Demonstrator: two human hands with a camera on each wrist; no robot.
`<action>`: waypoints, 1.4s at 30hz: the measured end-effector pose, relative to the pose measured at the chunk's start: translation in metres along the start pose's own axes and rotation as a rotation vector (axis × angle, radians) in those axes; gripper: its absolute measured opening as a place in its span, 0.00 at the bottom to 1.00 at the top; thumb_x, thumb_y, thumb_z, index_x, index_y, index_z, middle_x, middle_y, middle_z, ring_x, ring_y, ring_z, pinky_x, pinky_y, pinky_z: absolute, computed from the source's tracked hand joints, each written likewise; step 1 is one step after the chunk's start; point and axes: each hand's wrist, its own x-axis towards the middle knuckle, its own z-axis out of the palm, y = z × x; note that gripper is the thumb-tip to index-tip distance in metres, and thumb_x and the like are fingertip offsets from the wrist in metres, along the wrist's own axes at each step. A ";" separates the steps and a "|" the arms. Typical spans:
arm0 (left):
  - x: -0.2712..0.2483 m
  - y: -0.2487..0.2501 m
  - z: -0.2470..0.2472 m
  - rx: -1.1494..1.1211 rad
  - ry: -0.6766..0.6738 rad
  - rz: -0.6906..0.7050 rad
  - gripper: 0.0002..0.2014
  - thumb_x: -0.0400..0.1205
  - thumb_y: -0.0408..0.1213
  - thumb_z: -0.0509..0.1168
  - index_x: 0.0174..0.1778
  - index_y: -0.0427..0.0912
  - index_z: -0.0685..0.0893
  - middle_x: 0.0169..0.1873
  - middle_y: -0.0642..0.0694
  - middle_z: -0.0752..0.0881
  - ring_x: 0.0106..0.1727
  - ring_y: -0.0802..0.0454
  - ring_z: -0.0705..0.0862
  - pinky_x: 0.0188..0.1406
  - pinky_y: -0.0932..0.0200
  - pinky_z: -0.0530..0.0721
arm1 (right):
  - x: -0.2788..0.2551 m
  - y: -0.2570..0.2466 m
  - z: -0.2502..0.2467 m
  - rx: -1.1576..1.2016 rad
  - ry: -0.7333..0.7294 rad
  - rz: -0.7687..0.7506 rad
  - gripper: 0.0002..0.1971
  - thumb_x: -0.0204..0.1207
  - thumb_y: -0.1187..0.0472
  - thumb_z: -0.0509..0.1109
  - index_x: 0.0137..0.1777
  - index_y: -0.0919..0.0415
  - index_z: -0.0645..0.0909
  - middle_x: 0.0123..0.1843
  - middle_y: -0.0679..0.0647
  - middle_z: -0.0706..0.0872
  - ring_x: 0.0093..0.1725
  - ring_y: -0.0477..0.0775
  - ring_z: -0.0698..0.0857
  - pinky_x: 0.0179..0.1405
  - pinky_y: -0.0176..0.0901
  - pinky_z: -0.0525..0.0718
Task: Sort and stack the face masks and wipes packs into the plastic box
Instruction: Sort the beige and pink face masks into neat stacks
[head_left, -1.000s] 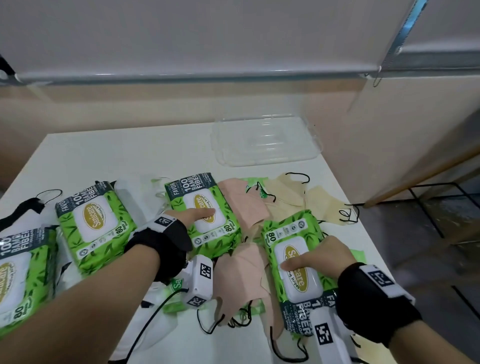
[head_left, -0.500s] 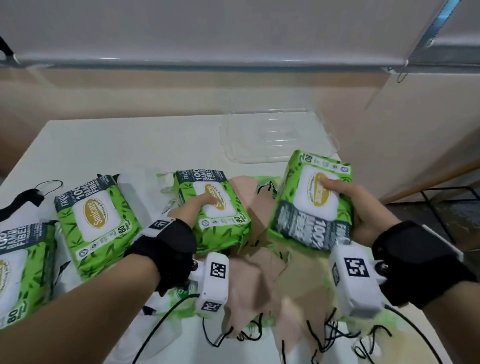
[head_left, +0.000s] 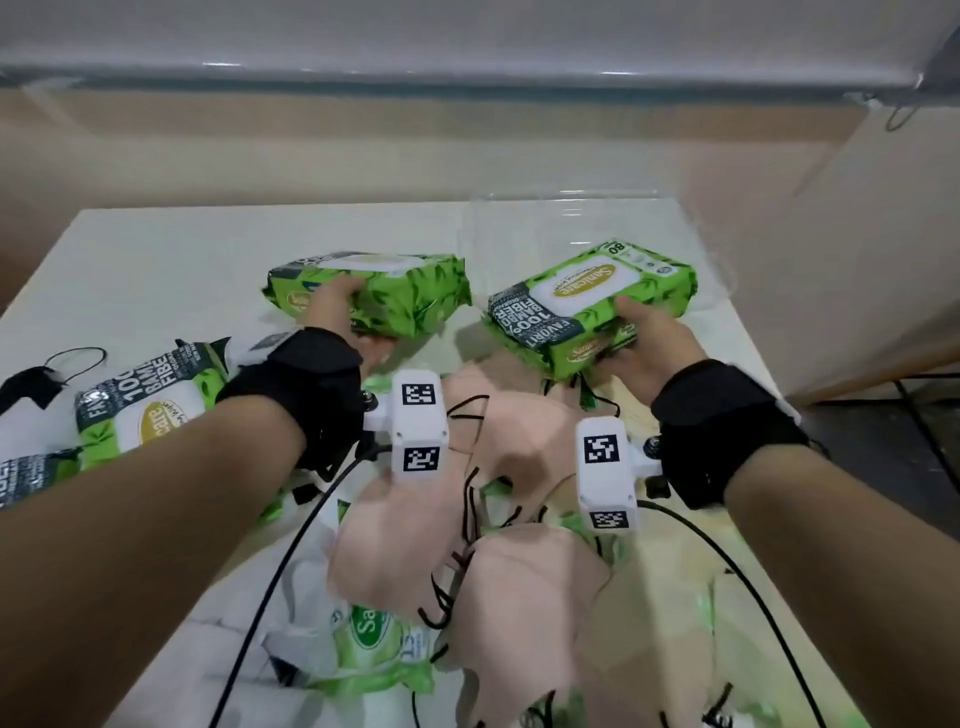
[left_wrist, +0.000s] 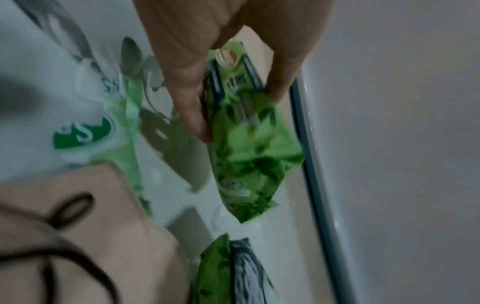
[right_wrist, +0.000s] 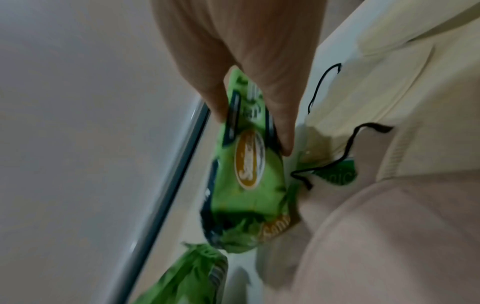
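**Now both wipes packs are airborne**

Now each hand carries a green wipes pack clear of the table (head_left: 156, 249); a second ago both packs lay flat among the masks, and half a second ago only the right one was up. The left hand (head_left: 332, 312) has its thumb and fingers curled around the left wipes pack (head_left: 384, 291), held edge-on. The right hand (head_left: 644, 348) clamps the right wipes pack (head_left: 597, 301) from below, label up, just short of the clear plastic box (head_left: 701, 244) at the far edge. My reading is that both packs are on their way into that box, with nothing stacked there yet.

The right pack reads "Sanicare", "100% BAMBOO FIBER", "FAVORI" and "80". A third wipes pack (head_left: 140, 410) on the left shows "100", "BAMB", "FIBE". The pink face masks (head_left: 519, 592) and a black mask (head_left: 26, 384) remain unsorted on the table.
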 end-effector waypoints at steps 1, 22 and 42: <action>0.001 -0.003 0.000 0.032 0.045 -0.014 0.04 0.84 0.34 0.58 0.47 0.38 0.76 0.42 0.42 0.80 0.38 0.49 0.81 0.46 0.53 0.82 | 0.001 0.002 0.000 -0.183 0.043 -0.025 0.15 0.84 0.62 0.62 0.67 0.66 0.78 0.59 0.63 0.84 0.64 0.63 0.81 0.53 0.48 0.79; -0.050 -0.105 -0.005 1.542 -0.201 0.556 0.41 0.72 0.57 0.72 0.75 0.39 0.66 0.71 0.39 0.74 0.71 0.42 0.73 0.68 0.47 0.74 | -0.060 0.084 -0.079 -1.185 -0.149 -0.306 0.37 0.69 0.51 0.80 0.74 0.58 0.67 0.62 0.63 0.82 0.63 0.62 0.80 0.53 0.46 0.76; -0.035 -0.051 -0.004 1.270 -0.199 0.260 0.20 0.61 0.42 0.82 0.45 0.36 0.89 0.40 0.41 0.89 0.38 0.46 0.85 0.38 0.58 0.82 | -0.046 0.067 -0.094 -0.535 0.036 -0.223 0.24 0.52 0.55 0.71 0.50 0.62 0.84 0.45 0.58 0.86 0.47 0.60 0.83 0.46 0.48 0.81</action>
